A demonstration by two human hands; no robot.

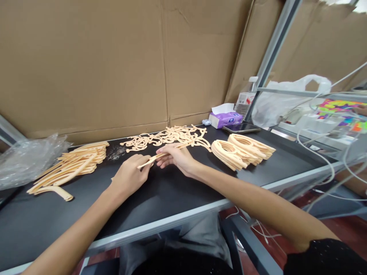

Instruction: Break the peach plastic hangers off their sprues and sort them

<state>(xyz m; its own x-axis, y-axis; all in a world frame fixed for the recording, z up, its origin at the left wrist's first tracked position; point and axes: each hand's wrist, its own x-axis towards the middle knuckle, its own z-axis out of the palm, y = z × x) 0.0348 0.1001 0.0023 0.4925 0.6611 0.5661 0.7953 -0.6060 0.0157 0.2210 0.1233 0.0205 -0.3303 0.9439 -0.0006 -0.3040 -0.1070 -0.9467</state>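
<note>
A slim, curved, smooth-looking cream strip (156, 156) is slanting above the middle of the matte black table (177, 198). Thin, curly cream pieces (172, 134) are lying tangled toward the back edge, just behind the hands; stacked cream loop-shaped pieces (235, 158) are sitting toward the right edge, and crinkled clear plastic (31, 160) is covering the left back corner. The left hand (130, 173) is gripping the strip's nearer end; the right hand (182, 158) is pinching it farther along.
</note>
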